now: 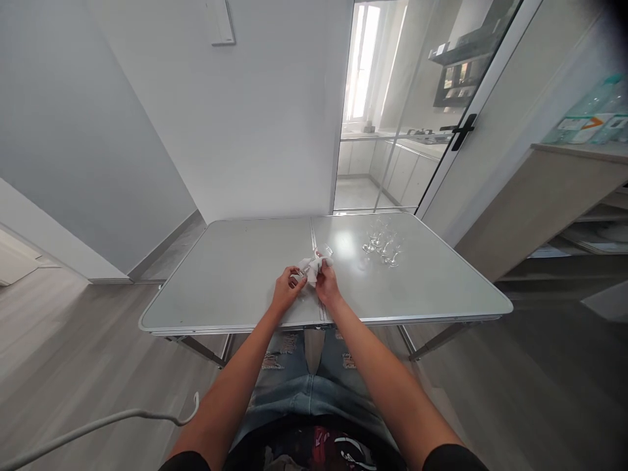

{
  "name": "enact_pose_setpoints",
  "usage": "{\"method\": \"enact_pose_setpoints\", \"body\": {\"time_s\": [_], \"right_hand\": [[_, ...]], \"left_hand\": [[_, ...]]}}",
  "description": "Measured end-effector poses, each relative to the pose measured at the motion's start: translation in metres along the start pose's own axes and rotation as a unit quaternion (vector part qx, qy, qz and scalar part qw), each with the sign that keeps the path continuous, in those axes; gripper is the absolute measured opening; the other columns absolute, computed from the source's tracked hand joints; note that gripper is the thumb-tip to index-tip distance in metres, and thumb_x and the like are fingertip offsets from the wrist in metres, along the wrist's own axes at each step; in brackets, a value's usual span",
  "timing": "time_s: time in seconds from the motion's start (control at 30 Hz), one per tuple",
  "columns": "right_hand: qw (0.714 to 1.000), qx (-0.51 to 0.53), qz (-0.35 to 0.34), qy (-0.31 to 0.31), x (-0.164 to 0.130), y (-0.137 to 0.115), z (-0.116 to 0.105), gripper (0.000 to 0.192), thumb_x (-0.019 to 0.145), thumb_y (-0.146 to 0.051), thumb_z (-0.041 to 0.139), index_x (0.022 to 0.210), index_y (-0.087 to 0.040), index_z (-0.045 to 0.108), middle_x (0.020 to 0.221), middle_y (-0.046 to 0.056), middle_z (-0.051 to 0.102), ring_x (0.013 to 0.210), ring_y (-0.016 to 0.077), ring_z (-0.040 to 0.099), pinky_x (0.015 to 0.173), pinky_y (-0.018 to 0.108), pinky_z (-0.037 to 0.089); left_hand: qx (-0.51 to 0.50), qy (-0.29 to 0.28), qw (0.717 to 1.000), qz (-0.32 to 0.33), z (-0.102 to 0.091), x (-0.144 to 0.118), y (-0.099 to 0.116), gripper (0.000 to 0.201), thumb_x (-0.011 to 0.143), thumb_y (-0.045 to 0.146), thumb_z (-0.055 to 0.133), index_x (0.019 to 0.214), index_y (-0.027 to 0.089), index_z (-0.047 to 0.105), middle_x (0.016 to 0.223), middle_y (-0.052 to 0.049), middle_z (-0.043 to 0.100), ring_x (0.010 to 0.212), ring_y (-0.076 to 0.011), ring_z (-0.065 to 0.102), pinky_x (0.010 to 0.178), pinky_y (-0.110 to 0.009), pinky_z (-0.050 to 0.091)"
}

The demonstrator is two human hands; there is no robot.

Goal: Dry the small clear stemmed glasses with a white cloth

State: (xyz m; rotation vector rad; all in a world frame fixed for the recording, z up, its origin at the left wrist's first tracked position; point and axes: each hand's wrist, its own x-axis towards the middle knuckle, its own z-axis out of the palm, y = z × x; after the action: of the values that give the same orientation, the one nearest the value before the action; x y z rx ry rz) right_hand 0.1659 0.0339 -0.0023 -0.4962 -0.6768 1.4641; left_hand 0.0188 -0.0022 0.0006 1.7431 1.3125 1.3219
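Both my hands meet over the middle of a grey folding table [220, 281]. My left hand [286, 290] grips the base of a small clear glass [324, 252]. My right hand [328, 285] presses a crumpled white cloth [312, 267] against that glass. The glass is tilted and mostly hidden by the cloth and my fingers. A group of several clear stemmed glasses [383, 245] stands on the table to the right of my hands, well apart from them.
The table's near edge [314, 322] is right in front of my legs. A glass door with a black handle [462, 131] stands open behind the table. A wooden shelf unit [564, 203] is at the right. A white cable [98, 422] hangs at lower left.
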Motion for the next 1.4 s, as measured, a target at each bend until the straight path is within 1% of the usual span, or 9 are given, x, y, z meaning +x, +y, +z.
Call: {"method": "enact_pose_setpoints", "body": {"time_s": [0.07, 0.13, 0.3, 0.5, 0.63, 0.77, 0.97, 1.2, 1.4], "right_hand": [[1.0, 0.001, -0.011, 0.006, 0.002, 0.001, -0.001, 0.049, 0.081, -0.065, 0.068, 0.108, -0.025, 0.065, 0.087, 0.0, 0.066, 0.079, 0.0157, 0.061, 0.07, 0.027, 0.054], [1.0, 0.013, -0.02, 0.011, 0.003, 0.002, -0.001, 0.046, 0.08, -0.063, 0.071, 0.106, -0.025, 0.065, 0.088, 0.0, 0.066, 0.079, 0.0146, 0.062, 0.071, 0.026, 0.054], [1.0, 0.012, -0.001, -0.004, 0.004, 0.007, 0.0, 0.06, 0.066, -0.037, 0.09, 0.117, -0.025, 0.061, 0.088, -0.003, 0.066, 0.078, 0.0126, 0.062, 0.074, 0.025, 0.053], [0.999, -0.033, -0.004, -0.04, 0.0, 0.006, 0.0, 0.073, 0.061, -0.028, 0.092, 0.126, -0.028, 0.058, 0.095, -0.002, 0.067, 0.086, 0.0144, 0.063, 0.08, 0.027, 0.053], [0.999, 0.018, -0.051, 0.005, 0.004, -0.001, -0.006, 0.055, 0.071, -0.038, 0.086, 0.118, -0.029, 0.06, 0.098, -0.002, 0.068, 0.084, 0.0132, 0.063, 0.079, 0.028, 0.054], [0.998, 0.042, -0.051, 0.018, 0.007, 0.0, -0.006, 0.04, 0.073, -0.044, 0.084, 0.102, -0.025, 0.065, 0.094, 0.0, 0.069, 0.08, 0.014, 0.063, 0.075, 0.027, 0.054], [0.998, -0.005, 0.024, -0.053, 0.0, 0.007, 0.004, 0.045, 0.065, -0.035, 0.09, 0.101, -0.022, 0.067, 0.094, 0.002, 0.071, 0.084, 0.0161, 0.065, 0.076, 0.028, 0.055], [1.0, 0.015, 0.008, 0.004, 0.001, -0.003, -0.004, 0.058, 0.063, -0.036, 0.09, 0.113, -0.026, 0.064, 0.095, -0.001, 0.069, 0.081, 0.0146, 0.062, 0.075, 0.029, 0.055], [0.997, 0.062, -0.035, 0.016, 0.005, -0.008, -0.007, 0.039, 0.073, -0.051, 0.081, 0.098, -0.025, 0.068, 0.097, 0.001, 0.07, 0.09, 0.0174, 0.063, 0.083, 0.032, 0.054]], "left_hand": [[-0.01, -0.012, 1.0, -0.011, 0.001, 0.001, -0.002, 0.034, 0.088, 0.044, 0.063, 0.11, 0.02, 0.055, 0.097, -0.003, 0.067, 0.055, -0.0079, 0.057, 0.055, -0.022, 0.044], [-0.015, -0.024, 0.999, -0.018, 0.001, 0.001, -0.004, 0.033, 0.088, 0.041, 0.063, 0.111, 0.019, 0.055, 0.091, -0.001, 0.066, 0.056, -0.0086, 0.057, 0.056, -0.023, 0.044], [-0.013, -0.04, 0.999, -0.015, 0.003, 0.001, -0.006, 0.03, 0.085, 0.029, 0.061, 0.112, 0.018, 0.055, 0.084, 0.0, 0.064, 0.058, -0.0094, 0.055, 0.057, -0.022, 0.043], [-0.043, 0.022, 0.998, -0.026, 0.0, -0.001, -0.001, 0.027, 0.091, 0.034, 0.053, 0.112, 0.019, 0.054, 0.083, 0.0, 0.062, 0.057, -0.0095, 0.053, 0.055, -0.022, 0.042], [-0.047, 0.028, 0.998, -0.036, 0.0, -0.001, 0.0, 0.029, 0.093, 0.043, 0.053, 0.109, 0.02, 0.053, 0.07, 0.004, 0.056, 0.05, -0.0091, 0.048, 0.05, -0.02, 0.037], [-0.045, -0.02, 0.998, -0.05, 0.003, -0.002, -0.004, 0.035, 0.093, 0.049, 0.054, 0.113, 0.021, 0.047, 0.057, 0.01, 0.046, 0.044, -0.0092, 0.041, 0.047, -0.02, 0.032], [-0.038, -0.077, 0.996, -0.031, 0.004, -0.003, 0.002, 0.029, 0.094, 0.045, 0.054, 0.106, 0.02, 0.046, 0.064, 0.008, 0.05, 0.048, -0.0089, 0.044, 0.052, -0.021, 0.033], [-0.033, -0.101, 0.994, -0.029, 0.004, -0.004, 0.004, 0.03, 0.096, 0.048, 0.05, 0.108, 0.02, 0.047, 0.061, 0.009, 0.046, 0.046, -0.0091, 0.04, 0.05, -0.022, 0.03], [-0.038, -0.097, 0.994, -0.041, 0.001, -0.006, 0.002, 0.03, 0.1, 0.05, 0.042, 0.11, 0.022, 0.042, 0.059, 0.01, 0.043, 0.045, -0.0103, 0.04, 0.051, -0.022, 0.031]]}}
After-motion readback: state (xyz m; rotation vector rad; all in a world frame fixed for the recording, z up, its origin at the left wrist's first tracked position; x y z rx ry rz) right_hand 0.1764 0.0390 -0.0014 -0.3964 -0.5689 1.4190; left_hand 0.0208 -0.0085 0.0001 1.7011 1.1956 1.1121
